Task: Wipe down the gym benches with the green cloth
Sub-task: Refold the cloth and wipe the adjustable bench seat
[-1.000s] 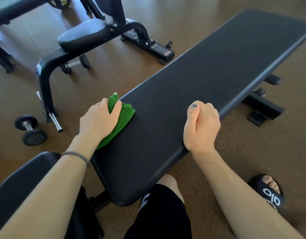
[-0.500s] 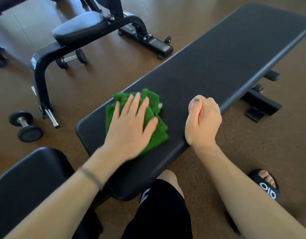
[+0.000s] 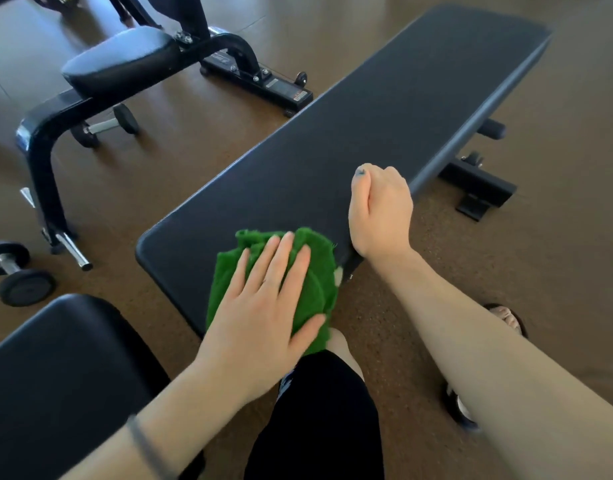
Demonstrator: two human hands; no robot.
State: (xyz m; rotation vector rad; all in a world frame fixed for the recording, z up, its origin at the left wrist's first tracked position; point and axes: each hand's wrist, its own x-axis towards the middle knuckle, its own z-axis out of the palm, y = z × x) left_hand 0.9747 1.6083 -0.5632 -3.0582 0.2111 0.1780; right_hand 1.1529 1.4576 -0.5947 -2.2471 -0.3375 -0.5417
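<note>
A long flat black bench runs from the near centre to the upper right. The green cloth lies bunched on its near right corner. My left hand presses flat on the cloth, fingers spread. My right hand grips the bench's right edge, thumb on top and fingers curled under. A second black padded bench sits at the lower left, under my left forearm.
An adjustable bench with a black frame stands at the upper left. Small dumbbells lie on the brown floor, one at the left edge and another under that frame. My knee and sandalled foot are below the bench.
My left hand has slid the cloth from the bench's left edge across to its near right corner, flattening onto it. My right hand has kept its grip on the right edge.
</note>
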